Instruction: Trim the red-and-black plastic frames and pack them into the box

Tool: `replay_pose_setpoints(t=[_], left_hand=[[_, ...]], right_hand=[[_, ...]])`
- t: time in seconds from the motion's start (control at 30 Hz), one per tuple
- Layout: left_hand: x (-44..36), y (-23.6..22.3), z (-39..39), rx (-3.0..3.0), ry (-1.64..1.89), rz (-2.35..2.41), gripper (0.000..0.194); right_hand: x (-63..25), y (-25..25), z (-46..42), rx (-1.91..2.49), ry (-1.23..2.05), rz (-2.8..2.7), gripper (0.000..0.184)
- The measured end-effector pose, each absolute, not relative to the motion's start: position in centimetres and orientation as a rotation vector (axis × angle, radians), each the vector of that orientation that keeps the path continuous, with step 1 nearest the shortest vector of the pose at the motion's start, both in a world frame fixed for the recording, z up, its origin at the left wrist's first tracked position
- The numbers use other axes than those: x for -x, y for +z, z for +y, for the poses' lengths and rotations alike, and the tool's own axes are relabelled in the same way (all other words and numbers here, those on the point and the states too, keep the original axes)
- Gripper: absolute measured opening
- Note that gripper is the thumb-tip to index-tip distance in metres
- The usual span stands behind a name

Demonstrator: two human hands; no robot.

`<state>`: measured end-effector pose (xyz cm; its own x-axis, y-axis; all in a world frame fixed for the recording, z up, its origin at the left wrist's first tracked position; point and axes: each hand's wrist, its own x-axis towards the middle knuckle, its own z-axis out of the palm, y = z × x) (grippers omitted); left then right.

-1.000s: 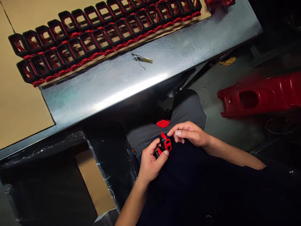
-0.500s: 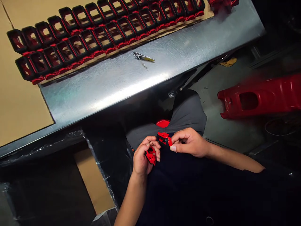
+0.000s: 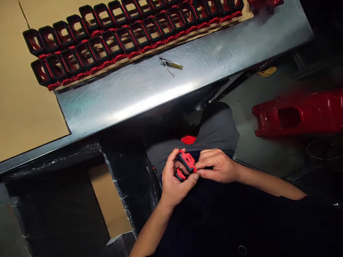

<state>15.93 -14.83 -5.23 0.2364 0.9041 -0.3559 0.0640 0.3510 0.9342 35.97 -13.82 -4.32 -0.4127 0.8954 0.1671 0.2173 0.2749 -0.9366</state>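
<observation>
- A metal table (image 3: 128, 101) slants across the scene; a seated person in dark clothing and grey trousers (image 3: 221, 125) is close against its near side.
- A small red and black part (image 3: 188, 161) is off the table, just in front of its near edge, held above the person's lap.
- The left hand (image 3: 173, 184) grasps the part, fingers curled round one side and thumb pressed near its lower corner. Another red and black bit shows inside the curl of this hand; whether it belongs to the same part, I cannot tell.
- The right hand (image 3: 218, 166) pinches the corner of the part farther from the left palm, thumb and forefinger together at a red tip.
- On the table, toward its far side, two long rows of black and red frames (image 3: 100, 50) stand upright, side by side, on cardboard.
- A nail clipper (image 3: 171, 63) lies on the table's metal top, between the frames and the near edge.
- A brown cardboard sheet (image 3: 32, 117) covers the table's left end.
- Dark plastic sheeting (image 3: 53, 203) spreads in front of the table's left part, with a cardboard strip (image 3: 109, 200) showing in it.
- To the right of the table, on the floor, sits a glossy red plastic object (image 3: 316, 110) with an opening through it.
</observation>
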Motion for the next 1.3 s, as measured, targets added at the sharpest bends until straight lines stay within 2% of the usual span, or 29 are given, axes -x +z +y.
replay_pose_setpoints(t=[0.27, 0.4, 0.57, 0.73, 0.83, 0.93, 1.13, 1.3], left_hand=[[-15.8, -6.3, -15.5, -1.318, 0.885, 1.117, 0.075], [-15.8, -6.3, -15.2, -1.629, 0.975, 1.171, 0.075], [-15.9, -5.8, -14.7, -1.862, 1.000, 1.289, 0.070], [-15.6, -5.1, -14.7, -1.778, 0.959, 1.371, 0.076], [-15.3, -5.1, -14.8, -1.754, 0.958, 1.365, 0.083], [-15.2, -5.6, -15.0, -1.712, 0.958, 1.341, 0.086], [-15.3, -6.8, -14.9, -1.787, 0.886, 1.204, 0.076], [-15.3, -7.4, -14.8, -1.801, 0.904, 1.045, 0.081]], right_hand=[[-36.0, -4.8, -13.8, 0.993, 1.206, -1.856, 0.016], [-36.1, -4.5, -13.8, 1.022, 1.485, -1.713, 0.008], [-36.1, -4.4, -13.9, 1.074, 2.071, -0.956, 0.040], [-35.5, -5.3, -14.3, 1.034, 2.306, -0.498, 0.045], [-35.4, -5.7, -14.4, 1.008, 2.329, -0.413, 0.047], [-35.3, -5.4, -14.3, 1.033, 2.255, -0.457, 0.041], [-34.9, -3.9, -14.1, 1.157, 2.127, -0.689, 0.032], [-34.7, -4.0, -14.0, 1.116, 2.110, -0.713, 0.031]])
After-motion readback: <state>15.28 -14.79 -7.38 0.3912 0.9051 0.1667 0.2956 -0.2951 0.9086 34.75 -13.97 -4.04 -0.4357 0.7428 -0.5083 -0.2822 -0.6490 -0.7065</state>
